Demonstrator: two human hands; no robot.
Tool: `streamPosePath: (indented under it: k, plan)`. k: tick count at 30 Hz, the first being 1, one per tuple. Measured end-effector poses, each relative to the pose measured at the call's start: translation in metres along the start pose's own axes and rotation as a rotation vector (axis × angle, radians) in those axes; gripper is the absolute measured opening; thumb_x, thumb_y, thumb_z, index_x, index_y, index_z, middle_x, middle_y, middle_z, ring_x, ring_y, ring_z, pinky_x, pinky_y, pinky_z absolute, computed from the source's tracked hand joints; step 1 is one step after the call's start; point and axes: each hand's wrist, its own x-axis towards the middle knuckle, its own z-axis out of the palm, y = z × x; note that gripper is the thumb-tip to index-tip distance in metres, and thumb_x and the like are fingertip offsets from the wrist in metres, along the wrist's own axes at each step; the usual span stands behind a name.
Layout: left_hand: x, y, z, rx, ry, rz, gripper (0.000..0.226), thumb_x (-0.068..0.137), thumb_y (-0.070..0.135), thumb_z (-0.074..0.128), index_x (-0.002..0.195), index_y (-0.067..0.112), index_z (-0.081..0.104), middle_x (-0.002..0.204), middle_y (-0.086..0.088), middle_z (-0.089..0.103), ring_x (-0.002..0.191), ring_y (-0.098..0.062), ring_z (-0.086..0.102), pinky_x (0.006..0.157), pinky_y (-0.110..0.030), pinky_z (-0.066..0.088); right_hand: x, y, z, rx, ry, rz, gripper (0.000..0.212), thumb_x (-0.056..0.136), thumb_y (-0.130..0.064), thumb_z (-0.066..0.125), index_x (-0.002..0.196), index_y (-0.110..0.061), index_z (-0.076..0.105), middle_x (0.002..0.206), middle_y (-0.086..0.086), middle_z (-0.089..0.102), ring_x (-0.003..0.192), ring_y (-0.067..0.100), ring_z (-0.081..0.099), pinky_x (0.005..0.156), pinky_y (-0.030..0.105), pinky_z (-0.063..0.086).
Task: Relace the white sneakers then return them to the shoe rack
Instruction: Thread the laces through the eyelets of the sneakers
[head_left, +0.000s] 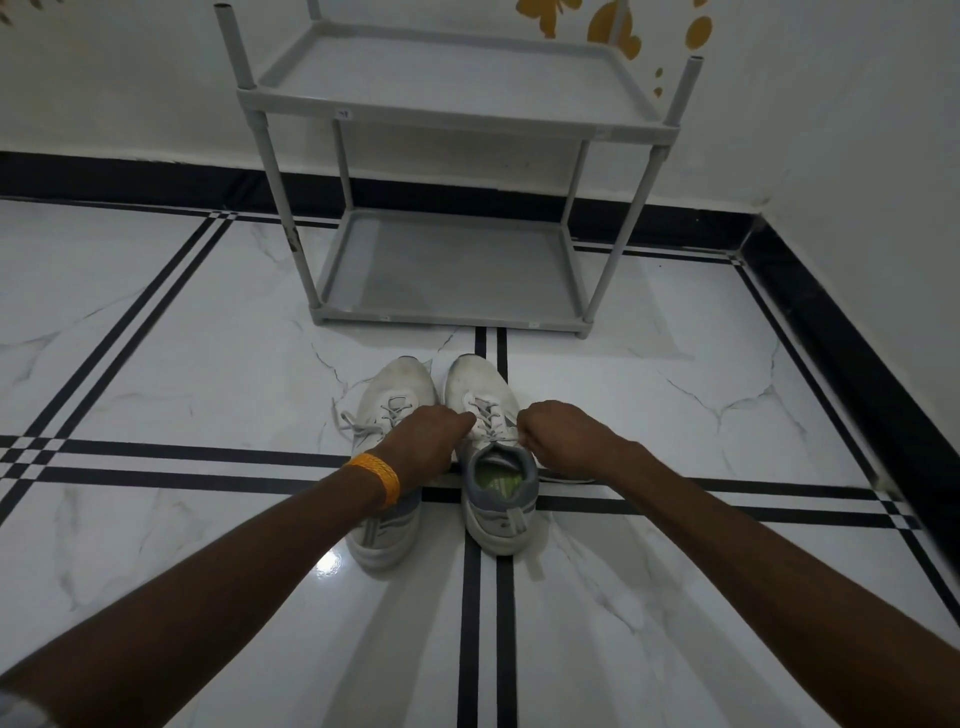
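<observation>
Sneakers: two white fabric sneakers with grey heels are placed side by side on the floor, toes toward the rack; the left sneaker (387, 457) is partly covered by the left wrist, the right sneaker (491, 467) shows its open collar and a green insole.
Laces: the white laces of the right sneaker (485, 415) are threaded across the eyelets; a loose lace of the left sneaker (353, 423) is spread over its left edge.
Left hand: the left hand (426, 441) is closed on a lace at the left side of the right sneaker; an orange band (375, 479) is worn on the wrist.
Right hand: the right hand (563, 439) is closed on the lace end at the right side of the same sneaker.
Rack: the grey plastic two-shelf shoe rack (452, 312) is seen near the sneakers' toes, against the white wall (130, 93).
Floor: the glossy white marble floor with black stripes (182, 364) is open to the left and right of the sneakers; a black skirting edge (857, 338) borders it on the right.
</observation>
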Motion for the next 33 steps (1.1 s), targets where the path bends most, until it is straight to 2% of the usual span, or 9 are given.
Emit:
streamPosePath:
  k: [2, 7, 12, 15, 19, 22, 25, 28, 33]
  plan:
    - [0.0, 0.001, 0.0, 0.016, -0.016, -0.025, 0.021, 0.08, -0.002, 0.054, 0.1, 0.005, 0.056, 0.096, -0.019, 0.067, 0.088, -0.035, 0.062, 0.065, -0.033, 0.036, -0.002, -0.004, 0.004, 0.059, -0.059, 0.03, 0.029, 0.097, -0.021, 0.047, 0.096, 0.005, 0.061, 0.098, 0.022, 0.063, 0.089, 0.035, 0.06, 0.072, 0.037, 0.041]
    - [0.001, -0.001, 0.005, 0.014, -0.033, -0.083, 0.017, 0.084, 0.015, 0.056, 0.099, 0.008, 0.06, 0.1, -0.014, 0.067, 0.089, -0.032, 0.064, 0.072, -0.038, 0.05, -0.002, 0.011, -0.007, 0.695, -0.165, 0.243, 0.039, 0.091, -0.029, 0.048, 0.087, 0.004, 0.067, 0.087, 0.012, 0.067, 0.084, 0.025, 0.058, 0.074, 0.034, 0.043]
    - [0.003, 0.006, 0.001, -0.017, -0.068, -0.094, 0.023, 0.087, 0.025, 0.052, 0.101, 0.007, 0.058, 0.105, -0.012, 0.058, 0.091, -0.034, 0.062, 0.072, -0.04, 0.049, -0.002, -0.004, -0.012, 1.399, -0.056, 0.3, 0.022, 0.095, -0.019, 0.059, 0.089, -0.003, 0.071, 0.107, 0.01, 0.073, 0.1, 0.02, 0.066, 0.09, 0.033, 0.052]
    - [0.001, 0.009, -0.001, -0.062, -0.07, -0.132, 0.025, 0.088, 0.027, 0.05, 0.099, 0.007, 0.06, 0.104, -0.013, 0.059, 0.092, -0.034, 0.062, 0.077, -0.042, 0.053, 0.0, -0.015, 0.005, 1.64, -0.004, 0.304, 0.025, 0.095, -0.011, 0.059, 0.109, 0.009, 0.065, 0.109, 0.017, 0.072, 0.101, 0.024, 0.069, 0.092, 0.034, 0.055]
    - [0.001, 0.01, -0.006, -0.268, -0.1, -0.278, 0.035, 0.092, 0.032, 0.041, 0.084, 0.004, 0.062, 0.097, -0.018, 0.06, 0.08, -0.029, 0.057, 0.071, -0.035, 0.045, 0.001, -0.022, 0.012, 1.652, 0.128, 0.385, 0.022, 0.092, -0.006, 0.063, 0.113, 0.001, 0.068, 0.1, 0.021, 0.072, 0.085, 0.024, 0.071, 0.071, 0.028, 0.06]
    - [0.009, 0.012, -0.021, -0.85, 0.009, -0.534, 0.033, 0.089, 0.03, 0.053, 0.073, 0.004, 0.065, 0.076, -0.013, 0.062, 0.065, -0.019, 0.05, 0.061, -0.031, 0.037, 0.004, -0.028, 0.013, 1.522, 0.188, 0.392, 0.023, 0.09, -0.007, 0.067, 0.112, -0.001, 0.069, 0.086, 0.017, 0.072, 0.069, 0.019, 0.069, 0.065, 0.028, 0.06]
    - [0.013, 0.01, -0.026, -1.336, 0.039, -0.565, 0.029, 0.089, 0.035, 0.058, 0.067, 0.018, 0.065, 0.097, -0.003, 0.073, 0.096, -0.02, 0.063, 0.087, -0.032, 0.045, 0.007, -0.029, 0.014, 1.462, 0.201, 0.367, 0.03, 0.088, -0.006, 0.07, 0.117, -0.003, 0.068, 0.082, 0.017, 0.073, 0.069, 0.022, 0.069, 0.069, 0.032, 0.061]
    - [0.003, 0.012, -0.019, -1.481, 0.094, -0.466, 0.035, 0.094, 0.036, 0.054, 0.075, 0.011, 0.067, 0.107, -0.009, 0.074, 0.107, -0.027, 0.066, 0.098, -0.039, 0.048, 0.005, -0.022, 0.011, 1.479, 0.139, 0.366, 0.038, 0.083, 0.002, 0.072, 0.12, -0.006, 0.065, 0.09, 0.02, 0.074, 0.076, 0.025, 0.072, 0.074, 0.034, 0.062]
    - [-0.001, 0.011, -0.008, -1.18, 0.193, -0.295, 0.02, 0.093, 0.027, 0.061, 0.091, 0.012, 0.075, 0.09, -0.004, 0.075, 0.081, -0.011, 0.07, 0.07, -0.025, 0.056, 0.001, -0.025, 0.009, 1.399, 0.186, 0.351, 0.039, 0.081, -0.008, 0.077, 0.118, -0.009, 0.064, 0.089, 0.021, 0.075, 0.07, 0.023, 0.073, 0.067, 0.031, 0.062]
